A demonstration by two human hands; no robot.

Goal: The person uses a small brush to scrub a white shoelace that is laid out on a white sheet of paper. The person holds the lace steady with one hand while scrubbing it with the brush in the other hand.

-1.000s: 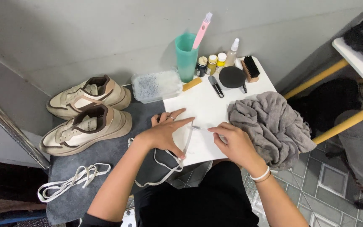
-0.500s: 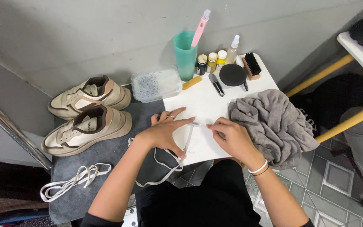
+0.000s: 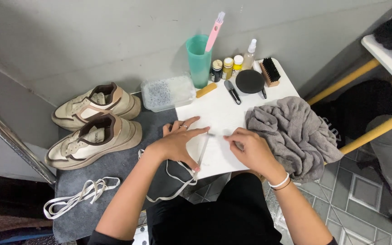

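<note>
White on white: pressed a flat white lace (image 3: 203, 152) onto the white tabletop (image 3: 214, 109) at centre frame with the left hand (image 3: 178, 143), fingers spread and laid flat, index finger stretched along the strip. Pinched the upper end of that lace between thumb and fingertips of the right hand (image 3: 250, 149), closed tight, just right of centre. Let the rest of it trail off the table's near edge in a loop over the dark grey mat (image 3: 128, 168), lower centre.

Found both beige sneakers (image 3: 91, 140) side by side at the left of the frame, with no laces in the eyelets as far as could be made out. Found a second lace (image 3: 80, 197) in a loose tangle at lower left on the mat, well apart from either hand.

Judged the unlacing done for both shoes, and the work on the laces only partly along: one under the hands, the other lying untouched. Could not tell whether the shoes themselves had been cleaned.

Noted a crumpled grey towel (image 3: 291, 131) just beside the right hand, and along the top of the table a teal cup (image 3: 198, 61) with a pink brush (image 3: 214, 29), small bottles (image 3: 227, 68) and a black-bristled brush (image 3: 269, 71), none of them touched.
</note>
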